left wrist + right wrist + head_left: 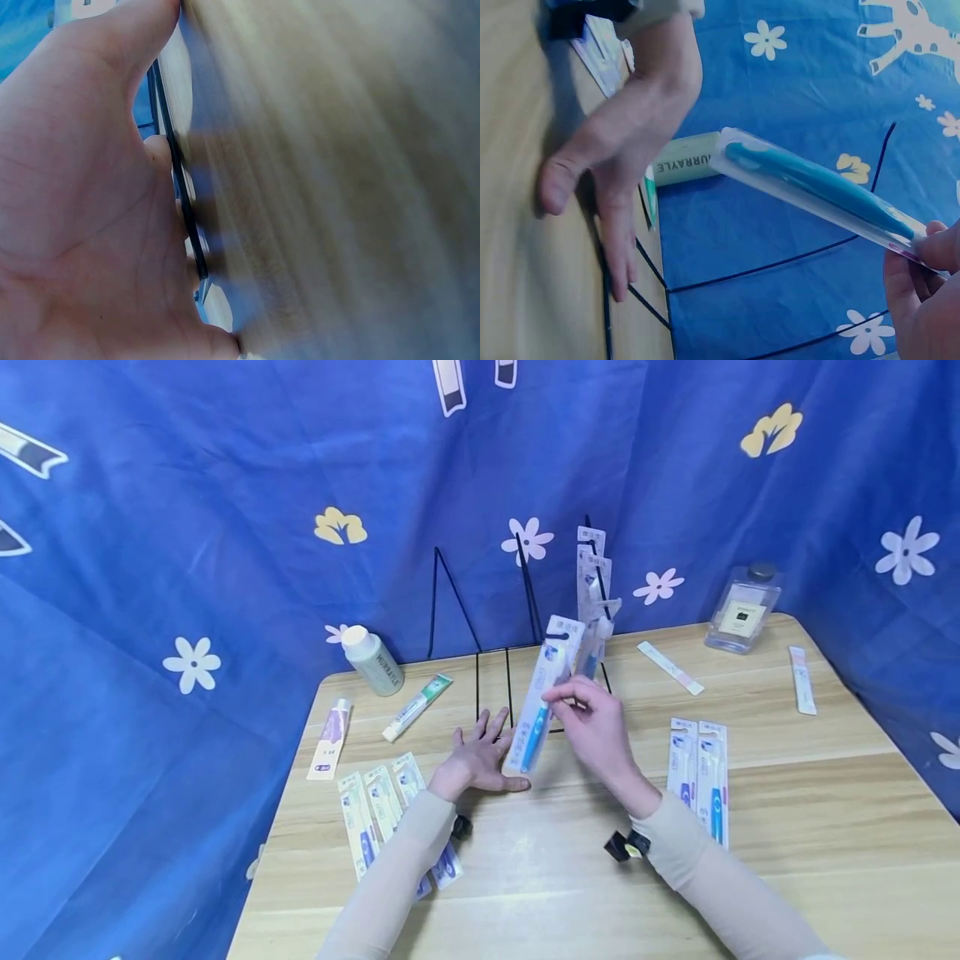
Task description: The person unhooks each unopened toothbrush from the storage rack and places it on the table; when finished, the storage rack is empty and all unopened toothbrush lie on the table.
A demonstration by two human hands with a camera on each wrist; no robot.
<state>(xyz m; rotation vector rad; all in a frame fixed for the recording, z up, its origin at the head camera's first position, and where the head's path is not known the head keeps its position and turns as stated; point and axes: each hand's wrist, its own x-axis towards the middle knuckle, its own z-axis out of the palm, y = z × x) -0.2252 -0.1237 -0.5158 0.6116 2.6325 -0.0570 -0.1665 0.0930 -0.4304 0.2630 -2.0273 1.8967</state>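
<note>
My right hand pinches a packaged toothbrush by its edge, with a blue handle under clear plastic. The pack is raised and tilted in front of a black wire rack. In the right wrist view, the thumb and fingers hold one end of the toothbrush pack. My left hand lies with spread fingers low at the rack's front left; in the left wrist view, its fingers reach by a black wire. Other toothbrush packs hang on the rack's right side.
Several toothbrush packs lie at left, partly under the left sleeve; two more packs lie at right. Toothpaste tubes and a white-capped bottle are at back left. A clear bottle and thin sachets are at back right.
</note>
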